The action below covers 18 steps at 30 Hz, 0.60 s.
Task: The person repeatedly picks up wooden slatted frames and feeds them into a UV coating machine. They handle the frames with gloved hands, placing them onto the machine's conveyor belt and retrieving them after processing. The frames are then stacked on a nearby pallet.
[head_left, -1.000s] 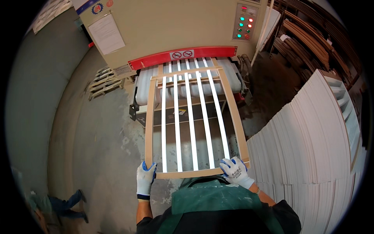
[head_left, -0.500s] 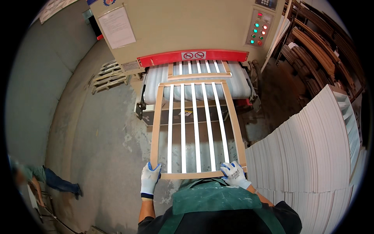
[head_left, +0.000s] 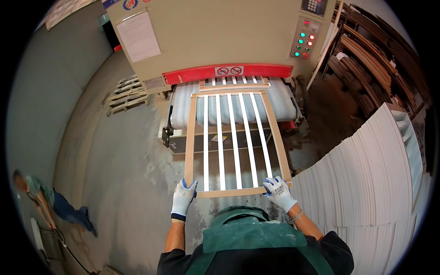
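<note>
Reaching over scuffed floor (head_left: 123, 169) and conveyor belt (head_left: 183, 105), a slatted frame (head_left: 234, 142) is being held by left fingers (head_left: 187, 186) and right fingers (head_left: 275, 183).

Slatted frame, gripped at its near end, far end over the belt.
The rectangular frame (head_left: 234, 142) has a tan border and five slender white slats running lengthwise, with open gaps between them. The left hand (head_left: 184, 195) grasps its near left corner; the right hand (head_left: 278, 191) holds the near rail close to the right corner. Its far rail lies above the pale conveyor belt (head_left: 285, 104), though whether it touches is hard to tell from above.
</note>
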### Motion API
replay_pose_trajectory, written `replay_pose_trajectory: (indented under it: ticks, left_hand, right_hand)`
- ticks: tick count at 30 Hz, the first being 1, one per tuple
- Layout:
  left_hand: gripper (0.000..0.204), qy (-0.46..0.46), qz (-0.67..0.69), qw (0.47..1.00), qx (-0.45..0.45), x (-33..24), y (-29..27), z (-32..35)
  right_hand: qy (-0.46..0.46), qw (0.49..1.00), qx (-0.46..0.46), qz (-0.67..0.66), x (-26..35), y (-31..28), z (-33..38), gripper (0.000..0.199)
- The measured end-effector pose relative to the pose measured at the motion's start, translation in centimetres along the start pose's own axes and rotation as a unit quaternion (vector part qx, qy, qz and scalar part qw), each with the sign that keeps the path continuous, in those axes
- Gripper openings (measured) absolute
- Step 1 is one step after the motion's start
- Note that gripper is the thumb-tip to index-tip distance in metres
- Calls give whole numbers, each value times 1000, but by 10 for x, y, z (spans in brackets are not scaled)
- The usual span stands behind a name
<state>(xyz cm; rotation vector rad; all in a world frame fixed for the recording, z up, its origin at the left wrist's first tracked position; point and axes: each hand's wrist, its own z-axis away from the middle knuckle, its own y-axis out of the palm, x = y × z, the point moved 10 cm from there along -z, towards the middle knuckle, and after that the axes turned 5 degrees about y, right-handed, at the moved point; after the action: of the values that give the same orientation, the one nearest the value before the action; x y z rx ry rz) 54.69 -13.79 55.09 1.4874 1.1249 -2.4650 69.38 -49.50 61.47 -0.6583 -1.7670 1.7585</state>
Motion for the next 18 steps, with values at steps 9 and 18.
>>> replay_pose_trajectory:
  ticks: [9, 18]
  left_hand:
    - [31, 219, -154, 964, -7, -42, 6, -19]
    - [25, 238, -237, 942, -22, -1, 30, -81]
  right_hand:
    - [24, 1000, 14, 13, -18, 6, -29, 46]
    - [74, 995, -66, 15, -12, -43, -18, 51]
